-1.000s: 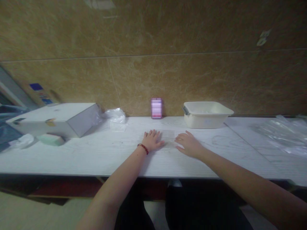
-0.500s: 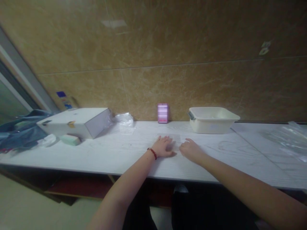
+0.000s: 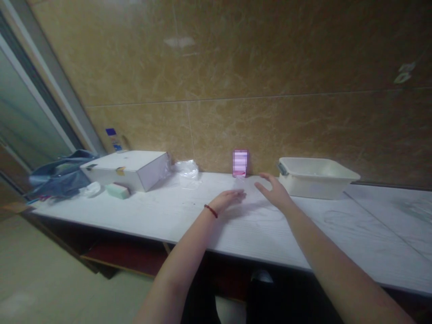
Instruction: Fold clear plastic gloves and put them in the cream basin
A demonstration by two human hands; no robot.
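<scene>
My left hand (image 3: 229, 201), with a red beaded bracelet at the wrist, hovers over the middle of the white table (image 3: 162, 211). Its fingers are stretched out to the right and it holds nothing that I can see. My right hand (image 3: 275, 191) is raised just left of the cream basin (image 3: 312, 183), thumb and fingers apart, nothing visible between them. Behind the hands a small upright card or phone-like object (image 3: 240, 164) with a blurred face leans at the wall. A faint clear plastic sheet seems to lie between the hands; its outline is hard to make out.
On the left sit a white box (image 3: 131, 168), a pale green sponge (image 3: 117, 191), dark blue cloth (image 3: 64, 177) and a bottle (image 3: 114, 139) behind the box. Crumpled clear plastic (image 3: 186, 169) lies beside the box. More clear plastic (image 3: 420, 209) is at the far right.
My right hand has lifted, moved away toward the back and opened. My left hand, earlier spread flat on the table, has risen a little. The view has shifted left.
</scene>
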